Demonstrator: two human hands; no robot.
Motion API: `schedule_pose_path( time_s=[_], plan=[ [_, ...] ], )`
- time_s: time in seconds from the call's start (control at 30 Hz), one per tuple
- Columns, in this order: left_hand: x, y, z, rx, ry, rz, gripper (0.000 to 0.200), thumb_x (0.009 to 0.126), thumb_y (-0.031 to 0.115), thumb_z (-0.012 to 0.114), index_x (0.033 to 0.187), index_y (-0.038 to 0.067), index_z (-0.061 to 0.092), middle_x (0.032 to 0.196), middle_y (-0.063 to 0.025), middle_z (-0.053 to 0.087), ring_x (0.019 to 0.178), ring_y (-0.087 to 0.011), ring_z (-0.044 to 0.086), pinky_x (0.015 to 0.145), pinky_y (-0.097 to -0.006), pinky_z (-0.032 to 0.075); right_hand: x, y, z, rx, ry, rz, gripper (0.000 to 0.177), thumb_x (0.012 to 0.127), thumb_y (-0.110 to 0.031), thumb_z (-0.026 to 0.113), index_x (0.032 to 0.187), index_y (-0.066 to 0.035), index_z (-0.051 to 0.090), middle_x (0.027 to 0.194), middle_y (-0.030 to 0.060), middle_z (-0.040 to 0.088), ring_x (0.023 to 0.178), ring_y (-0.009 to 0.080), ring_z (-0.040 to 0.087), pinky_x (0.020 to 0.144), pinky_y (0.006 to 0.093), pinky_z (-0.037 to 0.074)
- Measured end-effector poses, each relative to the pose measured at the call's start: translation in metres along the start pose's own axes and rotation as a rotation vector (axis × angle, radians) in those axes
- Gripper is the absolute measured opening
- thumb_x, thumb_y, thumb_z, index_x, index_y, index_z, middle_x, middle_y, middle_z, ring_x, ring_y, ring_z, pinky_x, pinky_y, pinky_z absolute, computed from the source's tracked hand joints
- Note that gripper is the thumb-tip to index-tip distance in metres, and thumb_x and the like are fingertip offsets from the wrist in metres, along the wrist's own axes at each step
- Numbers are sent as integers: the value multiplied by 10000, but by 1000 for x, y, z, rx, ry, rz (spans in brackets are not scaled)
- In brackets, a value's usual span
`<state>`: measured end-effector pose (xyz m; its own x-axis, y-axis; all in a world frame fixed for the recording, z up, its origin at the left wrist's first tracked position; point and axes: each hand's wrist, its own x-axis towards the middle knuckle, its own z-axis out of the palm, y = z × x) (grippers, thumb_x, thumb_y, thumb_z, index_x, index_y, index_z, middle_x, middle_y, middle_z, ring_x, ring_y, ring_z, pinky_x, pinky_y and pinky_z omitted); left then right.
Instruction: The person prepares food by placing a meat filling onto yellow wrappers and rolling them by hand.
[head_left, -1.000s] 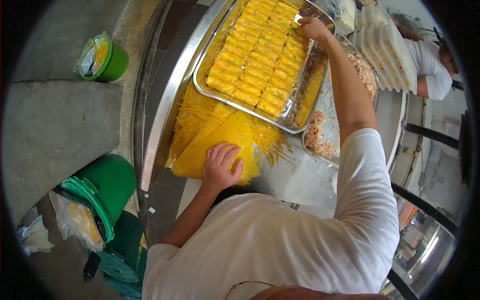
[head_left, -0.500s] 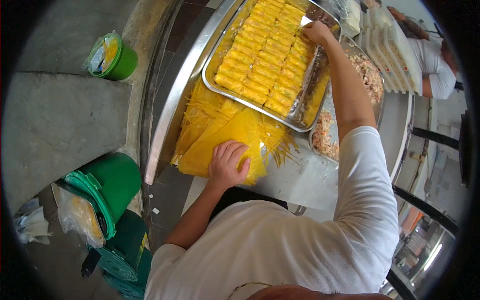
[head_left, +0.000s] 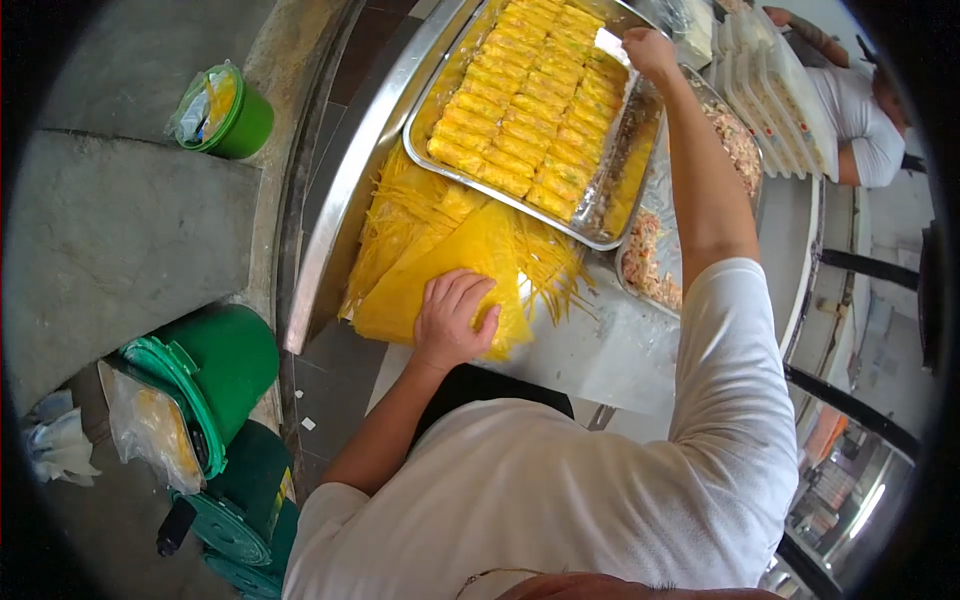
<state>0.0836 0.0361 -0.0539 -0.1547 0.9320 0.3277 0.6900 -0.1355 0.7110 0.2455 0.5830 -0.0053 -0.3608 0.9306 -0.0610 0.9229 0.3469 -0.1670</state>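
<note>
My left hand (head_left: 456, 318) lies on a stack of thin yellow wrapper sheets (head_left: 400, 285), its fingers stretched over the top sheet. Above the stack is a metal tray (head_left: 500, 194) with rows of yellow rolls (head_left: 540, 115) packed side by side. My right hand (head_left: 652, 55) is at the tray's far right side with its fingers curled in. Beside its fingertips a white flat patch (head_left: 611, 45) shows in the tray. Whatever that hand may hold is hidden from view.
Trays of chopped filling (head_left: 648, 260) stand right of the roll tray. Stacked white containers (head_left: 765, 95) are farther right, near another person in a white shirt (head_left: 865, 130). Green buckets (head_left: 225, 360) stand at left, beyond the table's raised metal edge (head_left: 330, 235).
My right hand has moved slightly right, away from the end of the rolls, uncovering more of the white patch. My left hand stays on the wrapper stack.
</note>
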Motion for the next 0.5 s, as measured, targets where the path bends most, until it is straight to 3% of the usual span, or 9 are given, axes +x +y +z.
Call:
schedule_pose_path(
  time_s=[0.07,0.1,0.13,0.2,0.27,0.43,0.5],
  plan=[
    [-1,1,0,-3,20,9,378,816,142,795,1174,45,720,1189,-127,703,1151,-357,643,1019,-472,490,-23,-2,-25,234,233,-8,363,1021,-293,665,1288,-74,774,1223,147,793,1108,344,758,979,437,589],
    [-1,1,1,-4,40,10,359,818,138,793,1160,52,729,1180,-128,702,1149,-358,643,1019,-473,491,-29,12,-27,283,333,-128,393,968,-319,687,1270,-86,782,1137,196,800,1048,347,773,930,440,602],
    [-2,1,2,-8,46,25,359,818,138,793,1160,52,729,1180,-128,702,1149,-358,643,1019,-473,491,-56,7,-42,345,397,-217,366,976,-288,696,1266,-81,782,1131,175,807,1032,316,782,911,417,602],
    [-3,0,3,3,63,63,285,820,118,786,1099,67,756,1166,-131,698,1115,-355,644,991,-476,498,-143,-21,-81,631,339,-199,336,980,-237,705,1263,-72,781,1132,150,811,1037,259,774,928,381,588],
    [-6,-1,5,21,93,89,247,830,104,777,1074,72,764,1131,-134,704,1069,-355,651,964,-473,506,-234,-31,-100,638,331,-250,307,985,-192,706,1251,-59,781,1125,121,811,1040,192,749,925,338,568],
    [-13,-10,21,110,120,71,166,876,140,756,1030,85,785,967,-116,739,943,-337,687,884,-462,525,-438,-7,-66,971,179,-66,252,983,-153,726,1197,-36,787,1081,81,789,988,171,722,854,303,553],
    [-8,0,17,179,84,34,170,906,163,744,1037,66,793,945,-130,760,915,-334,705,868,-446,540,-493,16,-41,1093,22,101,240,988,-131,725,1187,-8,780,1100,80,774,966,162,713,848,305,558]
  ],
)
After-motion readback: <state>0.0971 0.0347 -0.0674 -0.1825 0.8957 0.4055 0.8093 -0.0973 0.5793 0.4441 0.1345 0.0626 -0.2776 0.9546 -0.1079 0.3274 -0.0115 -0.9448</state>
